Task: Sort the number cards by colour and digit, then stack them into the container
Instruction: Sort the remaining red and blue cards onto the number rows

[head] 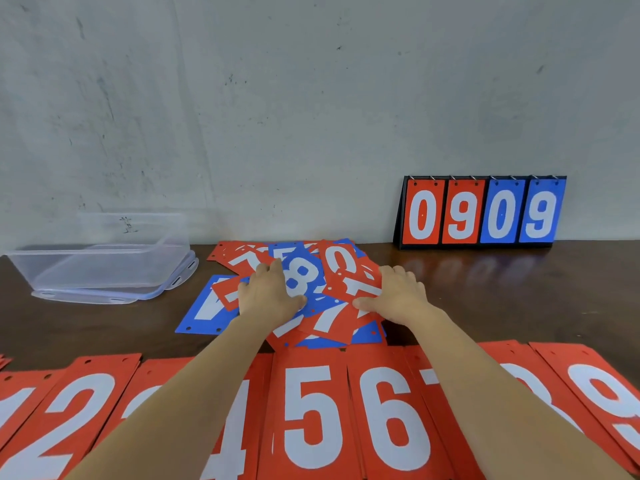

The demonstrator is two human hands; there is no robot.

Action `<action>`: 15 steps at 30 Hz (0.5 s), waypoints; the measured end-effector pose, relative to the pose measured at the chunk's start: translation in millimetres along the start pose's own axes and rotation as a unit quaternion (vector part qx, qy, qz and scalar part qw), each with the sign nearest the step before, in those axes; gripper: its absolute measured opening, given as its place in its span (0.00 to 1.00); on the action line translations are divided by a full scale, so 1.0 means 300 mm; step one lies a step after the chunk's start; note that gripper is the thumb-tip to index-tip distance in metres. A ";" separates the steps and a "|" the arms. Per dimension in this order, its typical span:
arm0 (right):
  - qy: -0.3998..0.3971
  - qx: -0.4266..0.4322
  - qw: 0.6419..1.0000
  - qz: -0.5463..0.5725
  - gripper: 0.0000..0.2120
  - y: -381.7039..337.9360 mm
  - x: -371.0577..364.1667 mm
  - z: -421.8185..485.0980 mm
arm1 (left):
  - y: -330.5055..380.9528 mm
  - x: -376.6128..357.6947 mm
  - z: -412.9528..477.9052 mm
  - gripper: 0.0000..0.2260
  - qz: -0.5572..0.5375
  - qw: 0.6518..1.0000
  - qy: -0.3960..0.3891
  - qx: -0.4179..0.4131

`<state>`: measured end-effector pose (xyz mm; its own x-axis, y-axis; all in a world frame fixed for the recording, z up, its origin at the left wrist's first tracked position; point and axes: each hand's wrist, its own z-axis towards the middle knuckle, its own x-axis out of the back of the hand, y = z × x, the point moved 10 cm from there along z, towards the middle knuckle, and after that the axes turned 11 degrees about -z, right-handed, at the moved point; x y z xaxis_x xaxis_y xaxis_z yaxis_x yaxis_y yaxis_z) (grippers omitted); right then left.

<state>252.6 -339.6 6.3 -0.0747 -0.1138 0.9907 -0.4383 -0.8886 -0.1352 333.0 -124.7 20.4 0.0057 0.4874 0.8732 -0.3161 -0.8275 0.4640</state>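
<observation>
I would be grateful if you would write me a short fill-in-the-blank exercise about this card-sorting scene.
The scoreboard against the wall reads ____.
The sorted row of cards nearest the camera is all ____.
The left hand touches a blue card showing the digit ____.
The clear container stands to the ____ of the mixed pile.
Missing words: 0909; red; 8; left.

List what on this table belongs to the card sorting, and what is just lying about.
Belongs: mixed card pile, sorted red row, clear container, left hand, right hand.
Lying about: flip scoreboard showing 0909, against the wall.
</observation>
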 end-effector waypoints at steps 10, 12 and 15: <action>-0.001 -0.010 1.000 -0.001 0.34 0.001 -0.006 -0.001 | -0.110 0.060 -0.020 0.22 -0.244 0.965 0.064 0.074; 0.012 -0.006 1.000 -0.007 0.33 0.000 -0.002 -0.012 | -0.133 0.071 -0.023 0.20 -0.275 0.955 0.076 0.084; 0.042 0.003 0.999 -0.011 0.32 -0.009 0.013 -0.033 | -0.153 0.088 -0.041 0.17 -0.322 0.937 0.092 0.097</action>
<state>244.8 -333.2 10.5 -0.1397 -0.0561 0.9886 -0.4357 -0.8931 -0.1123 336.0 -70.4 20.2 -0.0328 0.9284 0.3702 -0.1249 -0.3713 0.9201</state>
